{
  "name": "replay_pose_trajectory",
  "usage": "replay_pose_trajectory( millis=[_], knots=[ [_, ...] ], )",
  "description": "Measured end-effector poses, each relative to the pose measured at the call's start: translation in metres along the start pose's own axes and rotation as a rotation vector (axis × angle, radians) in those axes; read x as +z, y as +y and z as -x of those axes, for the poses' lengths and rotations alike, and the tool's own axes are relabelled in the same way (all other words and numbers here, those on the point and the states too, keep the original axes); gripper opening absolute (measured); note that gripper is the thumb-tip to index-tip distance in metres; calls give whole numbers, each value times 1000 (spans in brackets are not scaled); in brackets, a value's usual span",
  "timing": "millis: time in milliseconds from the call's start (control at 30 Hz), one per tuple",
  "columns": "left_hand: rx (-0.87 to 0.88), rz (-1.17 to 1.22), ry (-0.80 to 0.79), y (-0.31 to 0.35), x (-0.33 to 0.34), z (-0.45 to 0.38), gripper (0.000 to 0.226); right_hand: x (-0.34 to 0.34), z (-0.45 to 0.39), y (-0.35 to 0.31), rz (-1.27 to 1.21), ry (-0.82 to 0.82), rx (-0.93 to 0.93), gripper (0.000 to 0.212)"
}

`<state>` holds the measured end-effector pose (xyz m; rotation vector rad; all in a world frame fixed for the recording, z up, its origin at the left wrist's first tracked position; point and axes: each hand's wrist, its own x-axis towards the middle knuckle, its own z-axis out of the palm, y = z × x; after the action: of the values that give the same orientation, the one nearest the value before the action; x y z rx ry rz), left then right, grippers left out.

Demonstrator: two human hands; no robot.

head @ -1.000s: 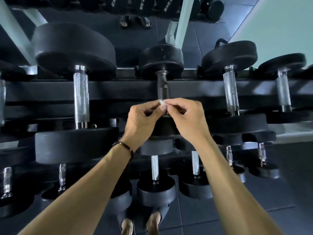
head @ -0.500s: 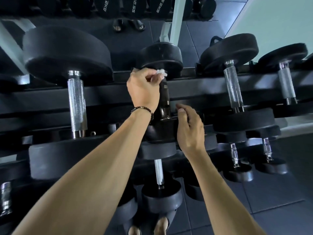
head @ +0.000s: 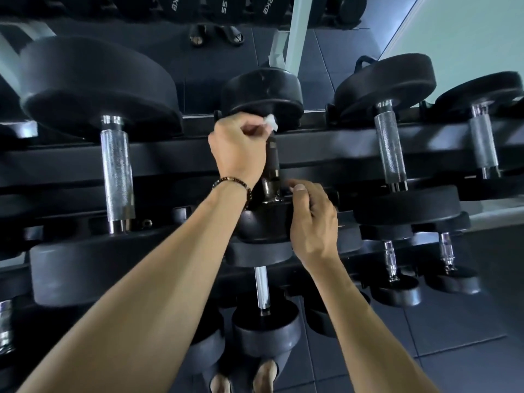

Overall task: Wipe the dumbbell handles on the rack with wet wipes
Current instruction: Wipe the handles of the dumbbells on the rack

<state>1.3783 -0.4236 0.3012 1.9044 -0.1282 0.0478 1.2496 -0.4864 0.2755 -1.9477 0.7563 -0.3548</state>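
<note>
The left hand [head: 235, 148] is raised at the far end of the dark handle [head: 272, 160] of the middle dumbbell [head: 262, 92]; its fingers are curled and they pinch a small white wet wipe [head: 270, 122], which sticks out to the right of the fingertips and lies against the top of the handle, just under the far black head. A beaded bracelet [head: 232, 184] sits on the left wrist, below the curled fingers.

The right hand [head: 313, 222] is lower, beside the near head [head: 266, 222] of the same dumbbell; its fingers are loosely bent and they lie on the right edge of this head, with the thumb tip just to the right of the shiny collar of the handle; it grasps nothing that I can see.

The dumbbell lies on the black rack [head: 340, 146], whose rail passes behind both hands. To the left of the left fingers, well apart, stands a large dumbbell with a bright knurled handle [head: 116, 171]; to the right of the right fingers are two more with silver handles [head: 389, 148]. Below the hands, smaller dumbbells rest on the lower shelf [head: 262, 287]; under them bare feet show on the grey tiled floor [head: 453, 321].
</note>
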Motion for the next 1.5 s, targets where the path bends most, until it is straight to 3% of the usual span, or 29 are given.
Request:
replay_pose_trajectory(
  millis=[167, 367, 467, 567, 700, 800, 1000, 1200, 1400, 1500],
  knots=[
    [47, -95, -190, -2, -13, 29, 10, 1, 0, 2, -7, 3, -19, 42],
    [-46, 3, 11, -4, 2, -4, 14, 0, -1, 6, -37, 19, -21, 39],
    [-40, -59, -117, -5, -6, 8, 9, 1, -2, 7, -39, 27, -26, 39],
    [-4, -117, -235, -5, -14, 31, 21, 2, -1, 8, -34, 33, -37, 40],
    [0, -65, -110, -3, -6, 12, 10, 3, 0, 7, -24, 38, -49, 43],
    [-2, -22, -38, -5, -3, -6, 14, 3, -1, 6, -23, 37, -36, 38],
    [-18, -138, -274, -15, -23, 24, 8, 5, 2, 6, 14, 21, -42, 57],
    [30, -77, -109, -3, -11, -5, 15, 5, 4, 9, 37, 18, -85, 62],
    [76, -274, -432, -10, -30, 23, 12, 6, 16, 14, 48, 52, -119, 63],
    [85, -229, -384, -12, -27, 26, 16, 6, 17, 15, 36, 60, -110, 67]
  ],
)
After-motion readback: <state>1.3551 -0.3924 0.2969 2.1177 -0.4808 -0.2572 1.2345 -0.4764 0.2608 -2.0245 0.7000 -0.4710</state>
